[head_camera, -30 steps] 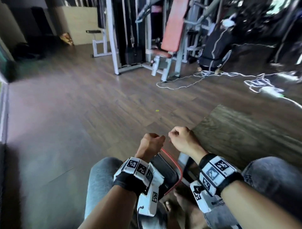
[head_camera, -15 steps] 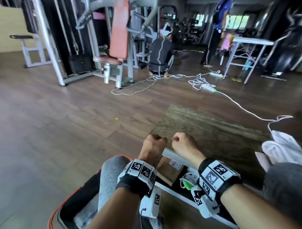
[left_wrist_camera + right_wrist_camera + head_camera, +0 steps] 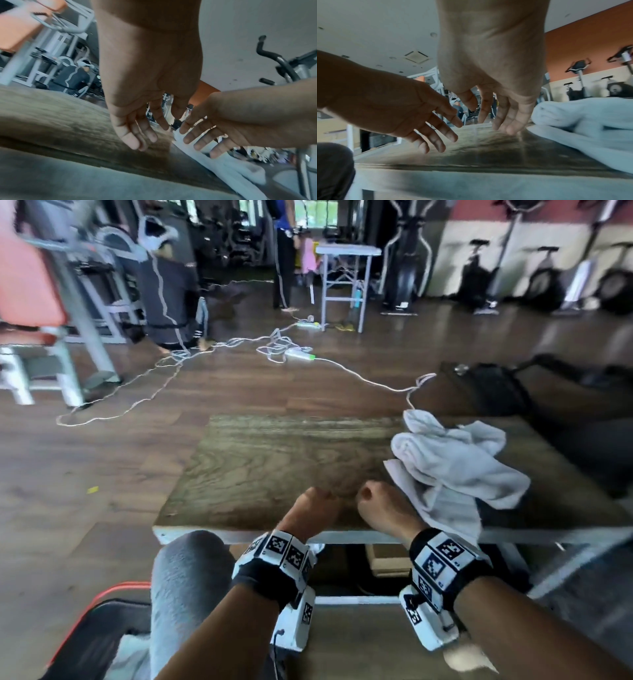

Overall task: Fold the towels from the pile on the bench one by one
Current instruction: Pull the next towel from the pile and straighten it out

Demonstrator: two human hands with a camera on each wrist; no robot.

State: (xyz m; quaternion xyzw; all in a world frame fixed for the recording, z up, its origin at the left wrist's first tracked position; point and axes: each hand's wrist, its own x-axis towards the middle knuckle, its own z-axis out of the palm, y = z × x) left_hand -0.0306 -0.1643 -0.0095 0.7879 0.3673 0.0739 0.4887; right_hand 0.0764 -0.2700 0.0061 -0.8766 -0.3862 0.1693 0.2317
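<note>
A crumpled pile of white towels [image 3: 452,463] lies on the right half of the wooden bench [image 3: 274,460]; one edge hangs over the near side. My left hand [image 3: 313,508] and right hand [image 3: 380,505] hover side by side above the bench's near edge, just left of the pile. In the left wrist view my left hand [image 3: 137,132] hangs with relaxed fingers and holds nothing. In the right wrist view my right hand [image 3: 496,115] does the same, its fingertips [image 3: 510,129] close to the bench [image 3: 488,155], with the towels [image 3: 582,121] beside it.
White cables and a power strip [image 3: 298,354] trail across the wooden floor beyond the bench. A person [image 3: 168,299] crouches at the back left, and another stands by a white table frame [image 3: 346,275]. A black bag [image 3: 496,388] lies at the bench's far right.
The head view has swung right, bringing the bench and towel pile in front of me. My hands stay close together and now hang over the bench's near edge.
</note>
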